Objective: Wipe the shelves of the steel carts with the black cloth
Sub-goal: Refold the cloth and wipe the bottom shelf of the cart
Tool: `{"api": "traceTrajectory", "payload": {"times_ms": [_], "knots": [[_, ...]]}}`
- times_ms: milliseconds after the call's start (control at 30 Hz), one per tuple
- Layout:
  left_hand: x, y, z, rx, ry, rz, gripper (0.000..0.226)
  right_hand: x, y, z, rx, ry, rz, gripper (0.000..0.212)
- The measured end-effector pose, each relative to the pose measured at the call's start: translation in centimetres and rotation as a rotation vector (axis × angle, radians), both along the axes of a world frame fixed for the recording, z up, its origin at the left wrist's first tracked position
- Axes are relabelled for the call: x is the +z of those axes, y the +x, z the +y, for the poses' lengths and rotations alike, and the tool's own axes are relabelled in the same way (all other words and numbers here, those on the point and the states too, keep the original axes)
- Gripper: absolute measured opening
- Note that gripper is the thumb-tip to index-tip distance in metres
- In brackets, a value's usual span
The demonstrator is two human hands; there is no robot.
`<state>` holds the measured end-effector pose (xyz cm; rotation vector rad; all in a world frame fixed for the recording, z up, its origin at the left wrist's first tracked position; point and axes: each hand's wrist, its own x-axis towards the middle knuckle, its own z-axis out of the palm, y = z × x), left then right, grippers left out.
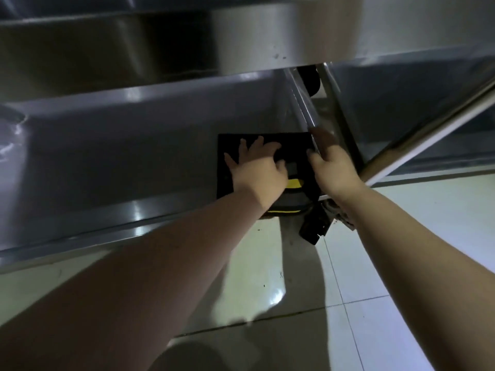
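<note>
A black cloth (292,145) lies flat on the bottom shelf (120,156) of a steel cart, at the shelf's right end. My left hand (257,167) presses down on the cloth with fingers spread and straight. My right hand (332,164) grips the cart's upright steel corner post (302,103), fingers wrapped round it just right of the cloth. Both forearms reach in from the bottom of the view.
An upper steel shelf (267,36) overhangs the work area. A second cart's shelf (428,108) adjoins on the right. A black and yellow caster wheel (289,207) and its brake (313,228) sit under the corner. Pale tiled floor (375,290) lies below.
</note>
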<state>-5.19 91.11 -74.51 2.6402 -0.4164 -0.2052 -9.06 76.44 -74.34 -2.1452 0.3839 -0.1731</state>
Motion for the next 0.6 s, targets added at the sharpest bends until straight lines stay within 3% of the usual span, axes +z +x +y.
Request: {"api": "traceTrajectory", "payload": {"times_ms": [100, 167, 200, 267, 467, 600], "knots": [[0.0, 2.5, 3.1, -0.053, 0.138, -0.272, 0.039, -0.6, 3.6, 0.2, 0.198, -0.422, 0.126, 0.052], [-0.7, 4.3, 4.0, -0.096, 0.242, -0.177, 0.051, -0.9, 5.5, 1.3, 0.230, -0.612, 0.314, 0.052], [-1.0, 4.9, 4.3, -0.122, 0.261, -0.093, 0.056, -0.9, 5.9, 1.7, 0.219, -0.669, 0.318, 0.050], [-1.2, 5.2, 4.8, -0.175, 0.260, -0.037, 0.057, -0.4, 5.9, 2.3, 0.192, -0.716, 0.233, 0.042], [2.3, 3.4, 7.4, -0.148, 0.260, -0.229, 0.035, 4.1, 0.7, 4.0, 0.207, -0.702, 0.062, 0.025], [4.6, 2.2, 8.7, -0.206, 0.133, -0.313, 0.028, 7.5, -2.4, 5.5, 0.198, -0.748, 0.005, 0.019]]}}
